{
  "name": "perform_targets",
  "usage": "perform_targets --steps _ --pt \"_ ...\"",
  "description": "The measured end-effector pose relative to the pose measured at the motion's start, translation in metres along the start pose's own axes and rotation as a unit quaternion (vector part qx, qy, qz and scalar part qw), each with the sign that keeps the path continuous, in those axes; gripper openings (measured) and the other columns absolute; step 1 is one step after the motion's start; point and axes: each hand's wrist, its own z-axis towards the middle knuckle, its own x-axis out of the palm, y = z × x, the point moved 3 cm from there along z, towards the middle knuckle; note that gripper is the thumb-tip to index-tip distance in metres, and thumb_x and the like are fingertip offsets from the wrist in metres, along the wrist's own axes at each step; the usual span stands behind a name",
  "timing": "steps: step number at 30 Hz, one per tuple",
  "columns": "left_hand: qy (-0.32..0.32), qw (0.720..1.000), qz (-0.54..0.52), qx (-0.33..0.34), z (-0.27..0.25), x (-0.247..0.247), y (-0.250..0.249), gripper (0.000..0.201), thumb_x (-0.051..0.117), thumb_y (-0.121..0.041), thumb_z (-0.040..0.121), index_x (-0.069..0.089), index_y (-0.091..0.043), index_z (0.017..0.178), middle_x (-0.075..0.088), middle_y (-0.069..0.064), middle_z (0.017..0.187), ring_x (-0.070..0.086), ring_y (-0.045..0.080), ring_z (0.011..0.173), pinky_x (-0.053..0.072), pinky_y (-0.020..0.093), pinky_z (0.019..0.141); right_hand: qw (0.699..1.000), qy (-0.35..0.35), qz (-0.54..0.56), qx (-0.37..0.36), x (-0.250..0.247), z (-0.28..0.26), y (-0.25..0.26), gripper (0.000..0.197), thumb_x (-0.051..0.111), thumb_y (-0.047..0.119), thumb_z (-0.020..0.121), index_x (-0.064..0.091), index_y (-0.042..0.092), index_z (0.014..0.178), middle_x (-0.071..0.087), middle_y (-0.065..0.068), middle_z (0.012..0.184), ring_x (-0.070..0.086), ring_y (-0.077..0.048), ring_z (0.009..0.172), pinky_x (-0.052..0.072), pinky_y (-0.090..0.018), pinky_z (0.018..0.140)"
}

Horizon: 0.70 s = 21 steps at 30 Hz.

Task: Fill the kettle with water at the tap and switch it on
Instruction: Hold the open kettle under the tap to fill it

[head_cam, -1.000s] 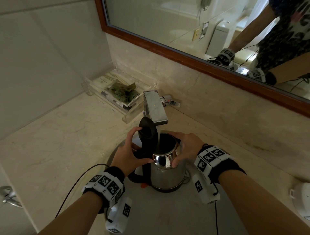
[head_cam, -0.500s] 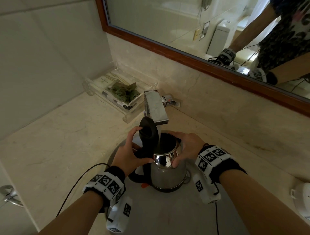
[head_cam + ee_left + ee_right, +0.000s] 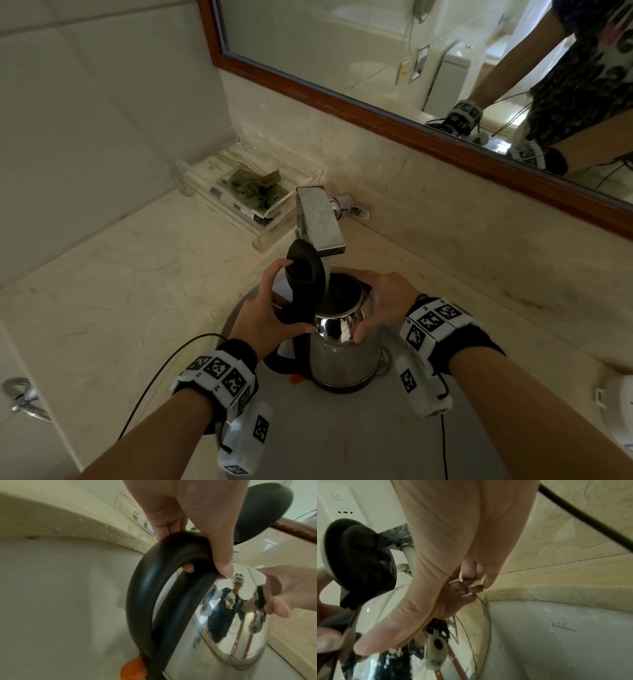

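While water runs in, kettle (image 3: 344, 356) between both hands' curled fingers (image 3: 363, 334), handle (image 3: 154, 588) gripped.

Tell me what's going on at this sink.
A person is filling a steel kettle under the tap. The left hand grips its black handle, the right hand steadies the body near the rim. The lid stands open, and water streams into the opening. The kettle sits in the basin.
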Motion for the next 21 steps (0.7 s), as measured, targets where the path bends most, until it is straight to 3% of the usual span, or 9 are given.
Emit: perform_targets --steps 9,14,21 --pt "0.001 1.0 0.005 -0.001 0.0003 0.0009 0.0007 0.103 0.085 -0.018 0.06 0.01 -0.057 0.118 0.06 -0.008 0.077 0.056 -0.003 0.073 0.04 0.006 0.06 1.0 0.006 -0.001 0.005 0.0 -0.0004 -0.0012 0.11 0.091 0.029 0.046 0.034 0.034 0.14 0.051 0.006 0.138 0.045 -0.014 0.128 0.036 -0.024 0.103" --pt "-0.003 1.0 0.007 -0.003 0.0002 0.0011 0.0016 0.104 0.085 -0.019 0.059 0.014 -0.053 0.125 0.065 0.001 0.083 0.06 0.003 0.077 0.046 0.015 0.065 1.0 0.001 -0.005 0.001 0.0 -0.0004 -0.0015 0.109 0.091 0.03 0.046 0.034 0.035 0.139 0.052 0.006 0.137 0.045 -0.014 0.129 0.035 -0.022 0.103" --pt "-0.005 1.0 0.007 -0.003 -0.0004 0.0018 0.0012 0.104 0.085 -0.019 0.059 0.016 -0.045 0.132 0.065 0.001 0.083 0.061 0.006 0.079 0.05 0.024 0.073 1.0 0.001 0.004 0.002 0.0008 -0.0004 -0.0025 0.11 0.092 0.029 0.045 0.034 0.036 0.139 0.052 0.007 0.137 0.045 -0.014 0.129 0.036 -0.024 0.105"
